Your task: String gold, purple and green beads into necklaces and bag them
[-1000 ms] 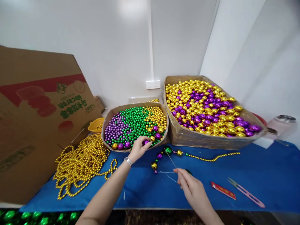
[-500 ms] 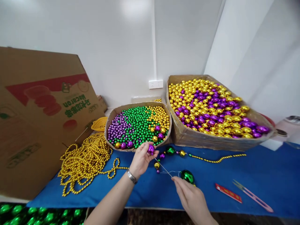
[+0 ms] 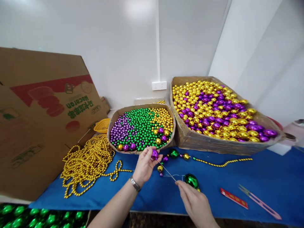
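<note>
Between the fingertips of my left hand [image 3: 145, 164] is a shiny purple bead [image 3: 154, 154], held just in front of the bowl-like box of small beads. My right hand [image 3: 195, 202] is closed on the near end of a thin needle [image 3: 167, 171], whose far end meets the purple bead. Beyond both hands lies a partly strung bead garland [image 3: 174, 153] with green, purple and gold beads and a gold bead chain [image 3: 220, 164] at its right. A large green bead [image 3: 191, 180], with thin thread beside it, rests just past my right hand.
A box of small beads [image 3: 142, 152] stands ahead, and a larger box of gold and purple beads [image 3: 187, 142] is at right. Gold bead strands [image 3: 87, 164] pile at left beside a cardboard carton [image 3: 47, 133]. Pink-handled snips [image 3: 263, 204] and a red packet [image 3: 234, 198] lie right.
The whole view has shifted slightly, so everything sits a little further right. My hands keep the same hold on the bead and the needle.
</note>
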`<control>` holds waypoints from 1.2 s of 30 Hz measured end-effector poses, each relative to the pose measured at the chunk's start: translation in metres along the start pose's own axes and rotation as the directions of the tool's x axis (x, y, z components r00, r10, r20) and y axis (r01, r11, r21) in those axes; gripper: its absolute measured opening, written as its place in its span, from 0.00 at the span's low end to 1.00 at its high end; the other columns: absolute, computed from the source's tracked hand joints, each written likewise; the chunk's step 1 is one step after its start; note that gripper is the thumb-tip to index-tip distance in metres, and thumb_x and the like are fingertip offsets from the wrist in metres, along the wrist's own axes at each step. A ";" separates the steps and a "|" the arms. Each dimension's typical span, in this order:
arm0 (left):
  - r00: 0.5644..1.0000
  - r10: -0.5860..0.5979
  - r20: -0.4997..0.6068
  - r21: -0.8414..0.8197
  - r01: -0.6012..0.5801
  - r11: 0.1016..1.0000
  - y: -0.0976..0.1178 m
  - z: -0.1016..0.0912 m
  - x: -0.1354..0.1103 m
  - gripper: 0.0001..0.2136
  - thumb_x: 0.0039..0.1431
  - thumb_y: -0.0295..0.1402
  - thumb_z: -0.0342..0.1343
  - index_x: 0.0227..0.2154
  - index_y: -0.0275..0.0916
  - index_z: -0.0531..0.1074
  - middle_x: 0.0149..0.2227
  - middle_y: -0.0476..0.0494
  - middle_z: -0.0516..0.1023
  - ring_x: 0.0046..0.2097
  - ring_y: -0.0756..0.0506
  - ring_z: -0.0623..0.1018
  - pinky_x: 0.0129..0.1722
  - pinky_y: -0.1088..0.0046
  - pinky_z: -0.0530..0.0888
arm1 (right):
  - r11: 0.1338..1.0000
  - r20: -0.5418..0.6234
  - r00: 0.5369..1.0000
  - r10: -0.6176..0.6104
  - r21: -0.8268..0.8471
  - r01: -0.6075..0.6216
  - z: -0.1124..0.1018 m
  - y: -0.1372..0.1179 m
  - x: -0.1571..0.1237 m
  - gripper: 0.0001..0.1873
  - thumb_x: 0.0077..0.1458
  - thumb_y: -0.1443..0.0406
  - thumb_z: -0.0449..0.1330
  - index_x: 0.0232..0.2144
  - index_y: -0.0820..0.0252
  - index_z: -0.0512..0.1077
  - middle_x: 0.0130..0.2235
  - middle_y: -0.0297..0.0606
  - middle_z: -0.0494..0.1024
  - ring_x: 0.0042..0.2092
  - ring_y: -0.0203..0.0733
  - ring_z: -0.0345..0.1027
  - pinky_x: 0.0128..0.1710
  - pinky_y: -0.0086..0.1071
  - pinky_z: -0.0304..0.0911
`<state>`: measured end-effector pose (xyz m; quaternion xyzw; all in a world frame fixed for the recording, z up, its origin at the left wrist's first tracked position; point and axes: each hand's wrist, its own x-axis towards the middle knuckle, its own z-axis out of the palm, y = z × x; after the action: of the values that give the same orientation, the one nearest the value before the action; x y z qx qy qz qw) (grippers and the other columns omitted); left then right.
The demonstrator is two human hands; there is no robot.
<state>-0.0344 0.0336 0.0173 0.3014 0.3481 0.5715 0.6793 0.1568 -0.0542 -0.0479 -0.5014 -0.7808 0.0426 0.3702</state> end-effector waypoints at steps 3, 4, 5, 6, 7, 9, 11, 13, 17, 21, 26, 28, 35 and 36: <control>1.000 0.008 -0.002 -0.002 -0.008 1.000 -0.002 0.001 -0.001 0.16 0.52 0.41 0.59 0.38 0.34 0.70 0.34 0.42 0.76 0.36 0.46 0.78 0.39 0.67 0.76 | 1.000 -0.018 1.000 -0.003 0.000 0.003 0.001 0.001 -0.001 0.18 0.62 0.64 0.44 0.41 0.58 0.73 0.35 0.39 0.81 0.34 0.37 0.76 0.31 0.24 0.70; 1.000 0.013 0.001 -0.002 -0.013 1.000 -0.003 0.002 -0.002 0.16 0.52 0.41 0.59 0.38 0.34 0.70 0.35 0.42 0.76 0.36 0.46 0.78 0.39 0.67 0.75 | 1.000 -0.022 1.000 -0.003 0.001 0.003 0.001 0.001 -0.001 0.17 0.62 0.64 0.44 0.41 0.58 0.73 0.35 0.38 0.81 0.34 0.37 0.76 0.32 0.23 0.70; 1.000 0.021 0.007 0.000 -0.021 1.000 -0.005 0.002 -0.004 0.16 0.52 0.41 0.59 0.38 0.34 0.70 0.35 0.43 0.76 0.36 0.46 0.78 0.39 0.67 0.75 | 1.000 -0.022 1.000 0.000 0.003 0.000 0.002 0.000 -0.001 0.17 0.62 0.65 0.44 0.41 0.58 0.73 0.35 0.38 0.81 0.35 0.37 0.76 0.32 0.24 0.70; 0.999 0.031 0.016 0.006 -0.031 1.000 -0.008 0.003 -0.006 0.15 0.53 0.40 0.59 0.38 0.35 0.70 0.36 0.42 0.75 0.36 0.46 0.78 0.39 0.67 0.75 | 1.000 -0.019 1.000 0.003 0.008 -0.003 0.003 0.000 0.000 0.17 0.62 0.65 0.44 0.41 0.58 0.73 0.36 0.39 0.81 0.35 0.37 0.76 0.33 0.24 0.70; 0.999 0.040 0.030 0.016 -0.040 0.999 -0.011 0.004 -0.008 0.14 0.53 0.40 0.59 0.37 0.35 0.70 0.37 0.42 0.75 0.37 0.46 0.78 0.39 0.67 0.75 | 1.000 -0.017 1.000 0.010 0.015 -0.009 0.004 -0.001 0.000 0.17 0.62 0.65 0.44 0.41 0.59 0.73 0.36 0.39 0.81 0.36 0.38 0.76 0.33 0.24 0.70; 0.996 0.052 0.070 0.039 -0.055 0.998 -0.017 0.005 -0.014 0.12 0.52 0.37 0.60 0.37 0.36 0.70 0.39 0.42 0.74 0.37 0.46 0.78 0.39 0.67 0.75 | 0.998 -0.004 1.000 0.030 0.049 -0.030 0.004 -0.002 0.002 0.18 0.63 0.64 0.43 0.41 0.59 0.72 0.36 0.39 0.81 0.37 0.38 0.76 0.35 0.25 0.71; 0.993 0.048 0.112 0.042 -0.053 0.998 -0.021 0.005 -0.017 0.12 0.52 0.34 0.61 0.37 0.36 0.70 0.39 0.43 0.74 0.38 0.45 0.78 0.39 0.67 0.75 | 0.994 0.012 0.998 0.055 0.097 -0.056 0.004 -0.003 0.004 0.17 0.63 0.64 0.43 0.41 0.58 0.72 0.37 0.39 0.80 0.37 0.38 0.76 0.36 0.26 0.71; 0.989 0.028 0.144 0.020 -0.031 0.999 -0.023 0.005 -0.019 0.12 0.51 0.34 0.62 0.38 0.37 0.70 0.39 0.42 0.74 0.39 0.44 0.78 0.38 0.68 0.75 | 0.988 0.021 0.998 0.066 0.136 -0.068 0.004 -0.003 0.004 0.16 0.62 0.63 0.44 0.40 0.56 0.72 0.37 0.38 0.80 0.38 0.38 0.76 0.37 0.25 0.71; 0.988 -0.005 0.156 -0.011 0.006 1.000 -0.024 0.001 -0.018 0.13 0.50 0.33 0.63 0.37 0.36 0.70 0.40 0.41 0.75 0.40 0.43 0.78 0.38 0.68 0.75 | 0.992 -0.007 0.999 0.049 0.119 -0.048 0.004 0.001 0.003 0.17 0.62 0.63 0.45 0.40 0.56 0.73 0.37 0.38 0.81 0.37 0.39 0.76 0.37 0.27 0.72; 0.987 -0.050 0.155 -0.043 0.058 0.997 -0.026 -0.001 -0.017 0.12 0.52 0.34 0.61 0.39 0.36 0.69 0.40 0.40 0.75 0.38 0.43 0.79 0.38 0.68 0.75 | 0.994 0.002 1.000 0.027 0.104 -0.027 0.007 0.004 0.000 0.17 0.63 0.63 0.44 0.40 0.56 0.72 0.38 0.38 0.80 0.37 0.38 0.76 0.37 0.25 0.71; 0.986 -0.008 0.169 -0.002 0.008 1.000 -0.024 -0.002 -0.016 0.12 0.51 0.32 0.62 0.38 0.35 0.70 0.40 0.40 0.75 0.39 0.42 0.78 0.38 0.67 0.75 | 0.997 -0.037 0.999 0.010 0.080 -0.007 0.010 0.005 -0.001 0.16 0.62 0.64 0.45 0.41 0.57 0.72 0.37 0.37 0.81 0.37 0.38 0.76 0.36 0.24 0.71; 0.983 -0.016 0.184 -0.005 0.017 1.000 -0.022 -0.002 -0.016 0.11 0.52 0.32 0.61 0.38 0.35 0.70 0.39 0.40 0.75 0.39 0.43 0.79 0.37 0.68 0.75 | 0.996 -0.035 0.999 0.016 0.089 -0.012 0.010 0.004 -0.001 0.16 0.63 0.64 0.44 0.41 0.58 0.72 0.38 0.39 0.80 0.37 0.38 0.76 0.36 0.24 0.71; 0.972 0.083 0.220 0.093 -0.106 0.990 -0.020 0.000 -0.021 0.12 0.48 0.28 0.64 0.37 0.36 0.71 0.41 0.41 0.75 0.40 0.43 0.78 0.39 0.67 0.74 | 0.990 -0.020 0.999 0.045 0.133 -0.042 0.008 0.005 0.000 0.16 0.62 0.63 0.45 0.39 0.57 0.73 0.38 0.38 0.80 0.37 0.39 0.76 0.38 0.25 0.71; 0.969 0.097 0.227 0.110 -0.124 0.986 -0.020 0.001 -0.022 0.13 0.48 0.27 0.64 0.37 0.36 0.71 0.42 0.41 0.75 0.40 0.43 0.78 0.39 0.67 0.74 | 0.990 -0.023 0.998 0.051 0.134 -0.048 0.008 0.006 -0.001 0.16 0.62 0.62 0.45 0.40 0.57 0.73 0.38 0.39 0.80 0.37 0.39 0.76 0.38 0.26 0.71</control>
<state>-0.0245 0.0088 0.0042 0.4234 0.2878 0.5489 0.6608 0.1565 -0.0494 -0.0562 -0.4954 -0.7586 0.0971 0.4120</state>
